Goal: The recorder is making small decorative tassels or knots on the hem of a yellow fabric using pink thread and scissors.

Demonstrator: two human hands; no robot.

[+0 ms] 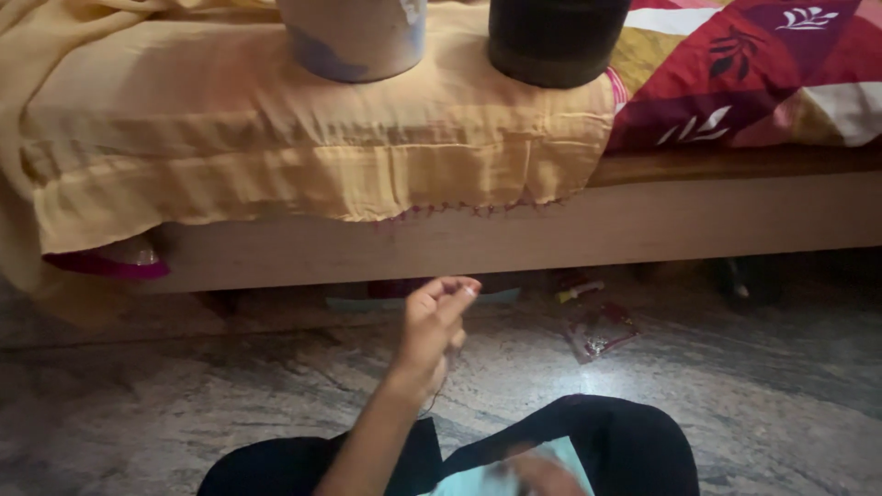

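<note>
While raised, left hand (434, 326) nears crumpled red wrapper (602, 331).

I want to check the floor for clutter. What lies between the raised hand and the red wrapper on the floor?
In the head view, only bare grey stone floor shows between the raised left hand and the red wrapper.

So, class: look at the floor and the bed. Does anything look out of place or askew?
Yes. A shiny wrapper lies loose on the stone floor by the bed frame, with small litter just beyond it. The yellow cloth hangs unevenly over the edge.
</note>
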